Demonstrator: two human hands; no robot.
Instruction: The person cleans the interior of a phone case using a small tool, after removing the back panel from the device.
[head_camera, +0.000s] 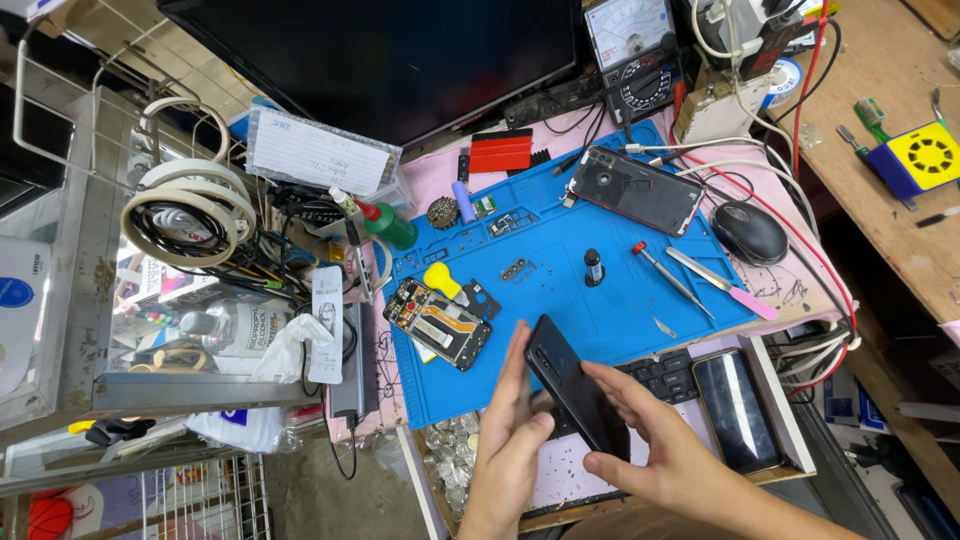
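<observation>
Both hands hold one dark phone (578, 395) above the front edge of the blue mat (560, 300), over a keyboard (665, 375) that shows partly behind it. The left hand (510, 440) is closed around the lower left side of the phone, with the thumb on its front and the fingers (515, 360) straight up along its left edge. The right hand (665, 445) grips the phone from the right, its fingers curled under the lower end and one finger lying along the right edge. The phone is tilted, with its top corner pointing to the upper left. On the mat, to the left of the hands, lies an opened phone frame (440, 322) with a yellow pick (442, 280) touching its upper end. A second phone body (637, 188) with a red rim lies at the back right of the mat. Near the middle of the mat stands a small black bottle (593, 268), and just right of it lie a screwdriver (665, 272) and tweezers (715, 280). A black mouse (750, 232) sits beside the mat on the right. Another phone (735, 408) with a dark screen lies right of the keyboard, near the right hand. A green bottle (385, 222) lies at the left back corner of the mat.
</observation>
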